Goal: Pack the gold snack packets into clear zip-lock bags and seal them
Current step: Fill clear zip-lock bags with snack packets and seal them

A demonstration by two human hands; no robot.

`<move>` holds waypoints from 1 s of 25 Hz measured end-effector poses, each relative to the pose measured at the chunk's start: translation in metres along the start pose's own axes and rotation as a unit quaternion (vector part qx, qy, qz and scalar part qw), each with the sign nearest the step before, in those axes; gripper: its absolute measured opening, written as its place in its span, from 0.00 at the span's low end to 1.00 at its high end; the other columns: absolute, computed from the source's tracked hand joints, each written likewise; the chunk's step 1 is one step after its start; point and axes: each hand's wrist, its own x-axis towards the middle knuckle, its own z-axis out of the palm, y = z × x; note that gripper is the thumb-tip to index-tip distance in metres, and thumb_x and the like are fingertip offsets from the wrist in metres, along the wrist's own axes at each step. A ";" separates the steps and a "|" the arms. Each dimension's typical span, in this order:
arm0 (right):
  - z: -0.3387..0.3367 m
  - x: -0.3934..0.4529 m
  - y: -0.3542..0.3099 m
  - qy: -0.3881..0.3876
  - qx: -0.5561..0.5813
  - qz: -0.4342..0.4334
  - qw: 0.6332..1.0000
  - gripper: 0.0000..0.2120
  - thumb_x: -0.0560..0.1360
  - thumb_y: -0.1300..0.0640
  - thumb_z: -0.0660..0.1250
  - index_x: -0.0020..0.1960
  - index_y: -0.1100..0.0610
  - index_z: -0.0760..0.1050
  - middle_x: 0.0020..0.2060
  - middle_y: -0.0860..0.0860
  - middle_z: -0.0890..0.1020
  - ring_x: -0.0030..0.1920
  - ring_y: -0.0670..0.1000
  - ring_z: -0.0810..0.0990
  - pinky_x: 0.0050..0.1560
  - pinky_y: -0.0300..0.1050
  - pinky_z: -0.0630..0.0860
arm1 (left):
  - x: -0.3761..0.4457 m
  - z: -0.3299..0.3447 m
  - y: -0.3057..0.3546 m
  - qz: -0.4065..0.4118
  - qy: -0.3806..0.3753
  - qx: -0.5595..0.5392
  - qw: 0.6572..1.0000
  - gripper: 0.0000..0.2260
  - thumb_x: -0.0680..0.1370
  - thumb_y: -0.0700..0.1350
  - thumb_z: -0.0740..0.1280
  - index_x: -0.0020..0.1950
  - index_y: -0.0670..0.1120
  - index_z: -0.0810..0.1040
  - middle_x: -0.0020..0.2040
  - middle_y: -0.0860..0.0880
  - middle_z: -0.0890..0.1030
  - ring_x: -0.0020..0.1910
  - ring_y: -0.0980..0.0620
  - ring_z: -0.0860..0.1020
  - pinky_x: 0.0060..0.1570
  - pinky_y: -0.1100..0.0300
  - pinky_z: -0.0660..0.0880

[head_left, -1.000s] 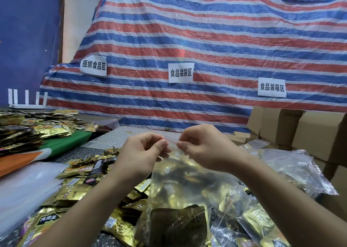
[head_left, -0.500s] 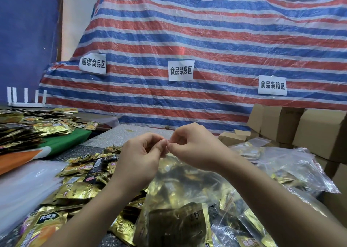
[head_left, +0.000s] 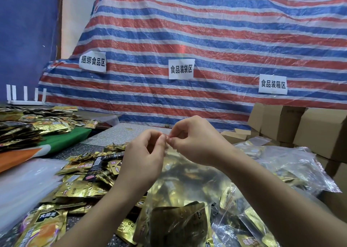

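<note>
**Zip strip being pinched shut on a filled bag**

At six o'clock, nearest the camera, a clear zip-lock bag (head_left: 184, 199) stuffed with gold snack packets (head_left: 178, 226) is held upright above the table. Its top edge is pinched at the centre of the view by both hands: the left hand (head_left: 144, 156) grips the strip between thumb and curled fingers, and the right hand (head_left: 195, 141), just beside it and touching at the fingertips, pinches the same strip from the other side. The step in hand is judged to be the sealing; how much of the strip is already closed cannot be told.

For the next move, a firm pinch run along the whole strip would be called for, then the bag laid aside.

At eight o'clock, loose packets (head_left: 88, 171) are heaped on the table (head_left: 120, 132). At three o'clock, further filled bags (head_left: 293, 164) are piled. Farther off, cardboard boxes (head_left: 300, 126) are stacked at two o'clock, more packets (head_left: 28, 126) lie at ten o'clock, and a striped tarpaulin (head_left: 206, 40) with three paper labels is hung at twelve o'clock.
</note>
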 end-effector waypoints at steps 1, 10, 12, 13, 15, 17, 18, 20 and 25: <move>0.000 0.000 0.001 -0.001 0.000 0.000 1.000 0.08 0.77 0.53 0.70 0.42 0.53 0.83 0.34 0.46 0.83 0.34 0.43 0.78 0.35 0.37 0.74 | 0.000 0.001 -0.002 -0.010 -0.012 -0.011 1.000 0.09 0.81 0.46 0.64 0.43 0.52 0.80 0.37 0.52 0.82 0.34 0.56 0.80 0.35 0.60 0.78; -0.005 -0.003 0.006 -0.012 0.017 0.002 1.000 0.09 0.77 0.53 0.71 0.37 0.50 0.81 0.30 0.46 0.82 0.32 0.42 0.79 0.35 0.38 0.74 | 0.002 -0.002 0.001 0.082 -0.060 0.049 0.994 0.12 0.82 0.46 0.62 0.39 0.54 0.77 0.35 0.49 0.79 0.30 0.52 0.75 0.28 0.62 0.70; -0.008 -0.004 0.007 -0.017 0.052 0.000 0.998 0.10 0.76 0.50 0.72 0.37 0.50 0.81 0.31 0.47 0.83 0.33 0.44 0.81 0.34 0.39 0.76 | 0.002 -0.003 0.005 0.116 -0.031 0.055 0.991 0.12 0.81 0.46 0.62 0.40 0.58 0.77 0.34 0.53 0.78 0.30 0.51 0.74 0.26 0.63 0.67; -0.010 -0.004 0.008 -0.015 0.062 -0.003 0.998 0.10 0.76 0.48 0.72 0.38 0.50 0.82 0.31 0.48 0.84 0.34 0.45 0.82 0.36 0.41 0.77 | 0.002 -0.002 0.006 0.118 -0.023 0.042 0.992 0.12 0.81 0.45 0.62 0.40 0.58 0.77 0.33 0.55 0.77 0.29 0.52 0.73 0.25 0.63 0.66; -0.011 -0.007 0.010 -0.015 0.066 -0.006 0.998 0.11 0.76 0.47 0.72 0.39 0.52 0.83 0.31 0.47 0.84 0.36 0.46 0.83 0.40 0.44 0.80 | 0.001 0.002 0.006 0.113 -0.008 0.037 0.993 0.12 0.81 0.43 0.63 0.40 0.55 0.78 0.31 0.56 0.76 0.27 0.55 0.71 0.24 0.65 0.63; -0.012 -0.010 0.015 -0.017 0.059 -0.002 0.998 0.10 0.76 0.49 0.71 0.39 0.51 0.83 0.33 0.47 0.85 0.36 0.45 0.83 0.45 0.48 0.82 | 0.001 0.004 0.004 0.104 0.007 0.049 0.993 0.12 0.81 0.42 0.63 0.38 0.49 0.77 0.28 0.55 0.73 0.25 0.56 0.68 0.24 0.69 0.59; -0.012 -0.012 0.018 -0.016 0.054 0.002 0.998 0.09 0.77 0.50 0.71 0.39 0.51 0.83 0.33 0.47 0.85 0.36 0.44 0.83 0.46 0.48 0.82 | 0.001 0.004 0.002 0.099 0.011 0.053 0.994 0.12 0.81 0.42 0.63 0.38 0.47 0.76 0.27 0.54 0.72 0.24 0.56 0.67 0.24 0.70 0.58; -0.012 -0.016 0.024 -0.012 0.046 0.013 0.999 0.09 0.77 0.51 0.71 0.40 0.51 0.83 0.33 0.46 0.84 0.36 0.44 0.83 0.46 0.48 0.82 | 0.003 0.000 0.000 0.099 0.013 0.061 0.993 0.12 0.82 0.42 0.62 0.38 0.45 0.75 0.26 0.53 0.70 0.24 0.56 0.67 0.24 0.68 0.58; -0.013 -0.024 0.035 -0.016 0.026 0.017 0.999 0.07 0.78 0.50 0.69 0.43 0.50 0.82 0.35 0.46 0.83 0.38 0.45 0.82 0.43 0.43 0.80 | 0.005 -0.004 0.000 0.094 0.024 0.074 0.992 0.13 0.82 0.42 0.62 0.37 0.46 0.75 0.26 0.53 0.69 0.23 0.55 0.66 0.23 0.68 0.57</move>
